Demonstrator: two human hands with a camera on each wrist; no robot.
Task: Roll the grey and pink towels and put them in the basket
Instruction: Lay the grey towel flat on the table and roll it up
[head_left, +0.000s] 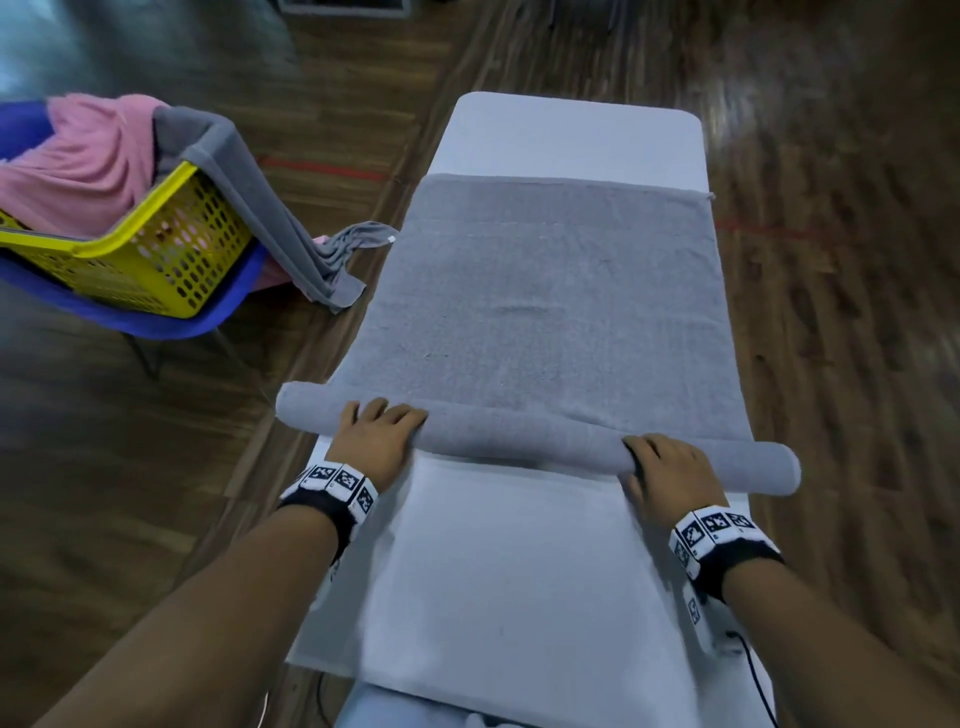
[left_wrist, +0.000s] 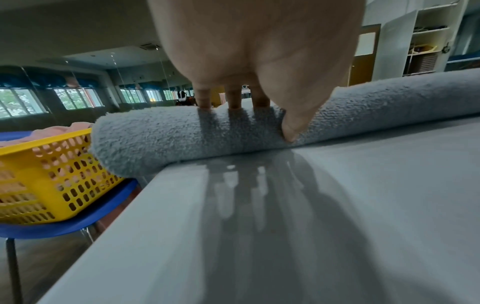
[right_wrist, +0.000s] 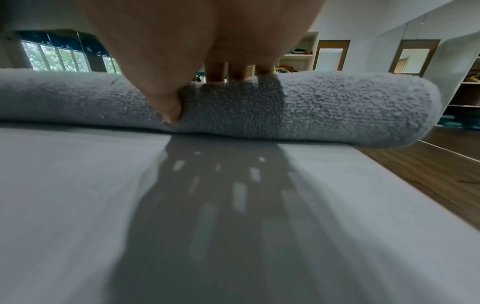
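A: Head view, item one?
B: Grey towel (head_left: 545, 312), spread lengthwise on the white table (head_left: 571, 135) at frame centre, its near end wound into a roll across the lower middle. Left hand (head_left: 376, 434) and right hand (head_left: 670, 475) lay on the roll, fingers curved over its top.
A: Upper left?
B: Yellow basket (head_left: 156, 260) on a blue chair (head_left: 156, 327), a pink towel (head_left: 88, 156) heaped in it, a second grey towel (head_left: 249, 182) draped over its rim.
A: Left wrist view?
B: Fingers (left_wrist: 205, 98) over the roll's crest, thumb (left_wrist: 293, 125) pressed into its near side; basket at lower left.
A: Right wrist view?
B: Same hold: fingers (right_wrist: 215, 70) on top, thumb (right_wrist: 168, 111) dug in low, the roll's end overhanging the table edge at right.
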